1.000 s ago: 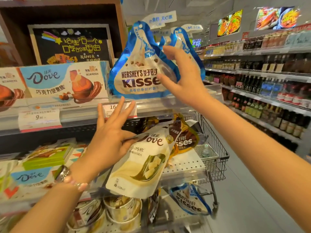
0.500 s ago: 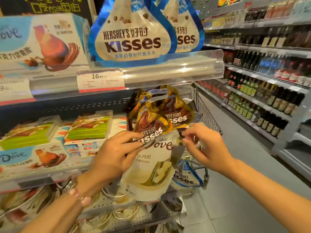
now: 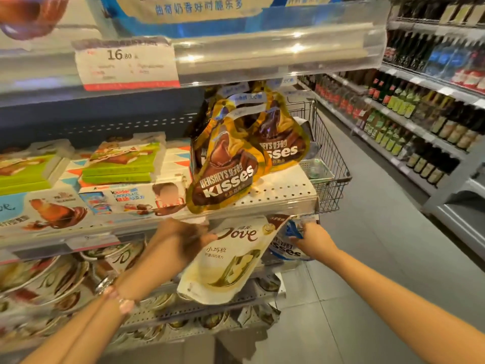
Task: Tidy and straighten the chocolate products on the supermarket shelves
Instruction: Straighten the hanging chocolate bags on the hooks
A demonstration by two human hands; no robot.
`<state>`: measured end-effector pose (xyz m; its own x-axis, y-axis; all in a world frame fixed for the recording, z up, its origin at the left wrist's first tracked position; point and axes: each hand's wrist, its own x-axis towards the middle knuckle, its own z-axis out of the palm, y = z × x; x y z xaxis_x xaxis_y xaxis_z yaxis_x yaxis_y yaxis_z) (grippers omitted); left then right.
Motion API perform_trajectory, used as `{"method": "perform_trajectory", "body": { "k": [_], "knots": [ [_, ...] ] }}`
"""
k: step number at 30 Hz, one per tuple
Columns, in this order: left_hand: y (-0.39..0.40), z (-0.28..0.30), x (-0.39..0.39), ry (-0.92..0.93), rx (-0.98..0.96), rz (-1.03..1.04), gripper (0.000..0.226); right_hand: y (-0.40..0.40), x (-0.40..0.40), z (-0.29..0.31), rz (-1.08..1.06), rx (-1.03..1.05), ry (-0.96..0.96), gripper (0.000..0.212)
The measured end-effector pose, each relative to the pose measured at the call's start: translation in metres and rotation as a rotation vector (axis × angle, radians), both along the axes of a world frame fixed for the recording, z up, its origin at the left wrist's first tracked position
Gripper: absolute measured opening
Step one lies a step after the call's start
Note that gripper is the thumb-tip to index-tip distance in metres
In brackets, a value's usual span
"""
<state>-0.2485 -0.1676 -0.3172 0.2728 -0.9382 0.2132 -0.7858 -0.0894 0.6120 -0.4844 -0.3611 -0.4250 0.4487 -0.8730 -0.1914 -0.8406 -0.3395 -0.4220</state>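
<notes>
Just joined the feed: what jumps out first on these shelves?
Front and centre, the white Dove pouch hangs below the middle shelf edge, pinched by the left hand. Just above, gold Hershey's Kisses bags lean forward on the perforated shelf. The right hand grips a blue Kisses bag.

You can read "16.80" on the price tag [image 3: 126,64] clipped to the upper shelf rail. The front gold pouch [image 3: 223,169] says "HERSHEY'S" and "KISSES"; the gold pouch behind it [image 3: 282,143] shows only "sses". The white pouch [image 3: 231,261] pinched by your left hand [image 3: 181,241] reads "Dove" above Chinese characters. The blue-and-white pouch [image 3: 286,248] at your right hand [image 3: 313,239] shows "sses". The white box [image 3: 131,198] reads "Kinder CHOCOLATE". Blue Chinese characters run along the top bag [image 3: 198,7].
</notes>
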Motion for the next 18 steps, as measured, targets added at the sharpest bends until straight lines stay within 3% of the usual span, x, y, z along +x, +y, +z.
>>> {"method": "perform_trajectory", "body": {
  "k": [1, 6, 9, 13, 15, 18],
  "knots": [
    [0.003, -0.001, 0.001, -0.025, -0.023, -0.021, 0.008, -0.003, 0.006, -0.006, -0.033, 0.010, -0.068, 0.034],
    [0.022, -0.017, 0.012, -0.078, 0.103, -0.203, 0.065, -0.017, 0.025, -0.027, -0.247, 0.140, -0.388, 0.012],
    [0.031, -0.026, 0.015, -0.008, 0.131, -0.293, 0.048, -0.019, 0.029, -0.037, -0.307, 0.216, -0.474, 0.009],
    [0.042, -0.033, 0.021, 0.057, 0.171, -0.290, 0.051, -0.017, 0.029, -0.032, -0.278, 0.207, -0.536, 0.026],
    [0.047, -0.039, 0.025, 0.080, 0.204, -0.229, 0.052, -0.015, 0.032, -0.023, -0.209, 0.244, -0.594, 0.023],
    [0.054, -0.043, 0.027, 0.122, 0.220, -0.157, 0.050, -0.010, 0.044, -0.011, 0.002, 0.227, -0.446, 0.016]
  ]
}}
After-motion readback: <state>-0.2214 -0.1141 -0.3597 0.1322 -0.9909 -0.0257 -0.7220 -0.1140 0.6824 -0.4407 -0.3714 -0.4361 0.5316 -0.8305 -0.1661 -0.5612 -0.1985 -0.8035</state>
